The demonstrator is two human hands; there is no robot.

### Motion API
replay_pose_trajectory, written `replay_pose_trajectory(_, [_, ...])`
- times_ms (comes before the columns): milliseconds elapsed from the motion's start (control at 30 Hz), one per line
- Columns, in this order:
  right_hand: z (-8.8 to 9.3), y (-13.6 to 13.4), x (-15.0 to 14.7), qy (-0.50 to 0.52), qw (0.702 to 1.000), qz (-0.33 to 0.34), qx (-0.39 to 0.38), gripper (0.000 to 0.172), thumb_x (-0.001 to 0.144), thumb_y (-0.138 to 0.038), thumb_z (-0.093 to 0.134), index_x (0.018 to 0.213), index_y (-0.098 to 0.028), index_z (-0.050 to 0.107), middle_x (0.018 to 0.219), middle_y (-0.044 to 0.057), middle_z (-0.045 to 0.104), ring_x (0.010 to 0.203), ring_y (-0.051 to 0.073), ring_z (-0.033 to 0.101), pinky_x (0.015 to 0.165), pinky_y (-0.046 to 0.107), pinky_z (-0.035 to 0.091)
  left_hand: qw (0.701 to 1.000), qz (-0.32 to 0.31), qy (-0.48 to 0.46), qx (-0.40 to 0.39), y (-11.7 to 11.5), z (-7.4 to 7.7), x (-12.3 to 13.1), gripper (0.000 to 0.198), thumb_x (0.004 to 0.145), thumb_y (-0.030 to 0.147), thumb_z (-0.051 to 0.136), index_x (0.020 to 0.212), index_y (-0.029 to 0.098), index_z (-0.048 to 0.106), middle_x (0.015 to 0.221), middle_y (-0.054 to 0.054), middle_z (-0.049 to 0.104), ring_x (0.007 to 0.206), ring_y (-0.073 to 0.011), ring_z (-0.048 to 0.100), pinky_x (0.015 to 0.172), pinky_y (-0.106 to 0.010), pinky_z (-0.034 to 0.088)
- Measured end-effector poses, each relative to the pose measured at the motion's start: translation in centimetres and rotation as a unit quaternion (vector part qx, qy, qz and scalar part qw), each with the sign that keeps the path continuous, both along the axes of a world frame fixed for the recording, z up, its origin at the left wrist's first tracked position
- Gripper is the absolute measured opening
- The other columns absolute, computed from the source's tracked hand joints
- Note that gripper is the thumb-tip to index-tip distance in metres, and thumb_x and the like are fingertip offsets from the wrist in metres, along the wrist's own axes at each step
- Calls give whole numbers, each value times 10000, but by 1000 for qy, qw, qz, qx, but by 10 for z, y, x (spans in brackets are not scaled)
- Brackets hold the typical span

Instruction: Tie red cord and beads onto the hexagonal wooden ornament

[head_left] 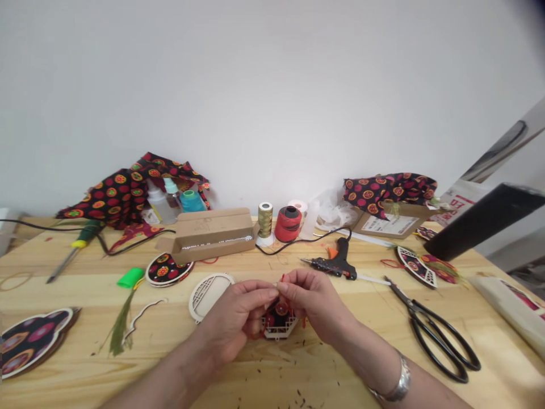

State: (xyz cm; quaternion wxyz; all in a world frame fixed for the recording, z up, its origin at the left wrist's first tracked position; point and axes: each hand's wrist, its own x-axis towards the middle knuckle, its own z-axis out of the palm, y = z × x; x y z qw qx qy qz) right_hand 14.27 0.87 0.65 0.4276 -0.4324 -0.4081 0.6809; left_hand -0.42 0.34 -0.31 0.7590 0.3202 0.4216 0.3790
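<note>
As left hand and right hand meet, their fingers pinch a red thread above the hexagonal ornament, kept low near the bench's front edge, probably for steadiness.

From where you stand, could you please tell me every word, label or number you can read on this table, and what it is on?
Nothing can be read for certain.
White label on the right cardboard box: dark print, too small to read.
White packet at the far right: red characters, blurred.
Hexagonal ornament held by left hand and right hand: no writing shows.
</note>
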Motion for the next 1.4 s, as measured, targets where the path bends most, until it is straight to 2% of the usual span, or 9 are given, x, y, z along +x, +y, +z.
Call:
replay_pose_trajectory(133, [-3,2,4,21,999,30,-3,269,660,-356,672,634,-110,567,514,-21,552,364,21,365,333,150,217,1000,2,17,8,0,0,0,114,704,224,617,653,123,628,423,83,334,368,-29,221,358,-178,139])
replay_pose_trajectory(267, [-4,3,7,53,997,49,8,279,742,-365,597,657,-100,592,487,-37,500,363,9,322,339,148,185,999,24,25,-3,1,-1,0,102,682,231,645,642,140,624,407,94,316,360,-28,201,359,-180,130])
replay_pose_trajectory(500, [-1,5,5,-28,999,10,21,225,617,-304,702,628,-113,583,490,-46,519,360,17,363,337,155,233,998,27,56,25,0,-3,1,104,693,226,627,682,126,656,390,77,393,330,-21,236,353,-183,136])
replay_pose_trajectory(667, [0,5,5,-50,998,10,33,202,610,-278,697,612,-113,580,483,-54,507,370,15,367,340,150,242,998,17,53,18,-2,-4,2,118,708,241,619,678,132,651,351,92,343,322,-25,222,355,-181,154])
replay_pose_trajectory(933, [0,7,6,-46,998,22,30,199,620,-269,690,608,-117,562,452,-61,494,347,17,359,331,149,268,1000,-10,-1,2,2,-2,2,169,722,271,620,628,131,624,436,88,304,349,-23,180,355,-195,120])
replay_pose_trajectory(1167, [-7,7,12,-14,998,55,20,189,646,-267,683,646,-121,563,470,-50,497,354,22,338,319,145,213,997,-40,-54,-24,1,-2,-1,154,715,224,638,605,123,599,477,84,283,392,-27,132,367,-188,83])
replay_pose_trajectory(1400, [-9,6,11,-7,998,68,13,189,651,-271,681,657,-128,558,481,-37,514,367,32,345,339,155,209,998,-36,-51,-30,2,-3,0,145,703,191,630,590,124,568,462,81,311,383,-29,158,366,-193,90])
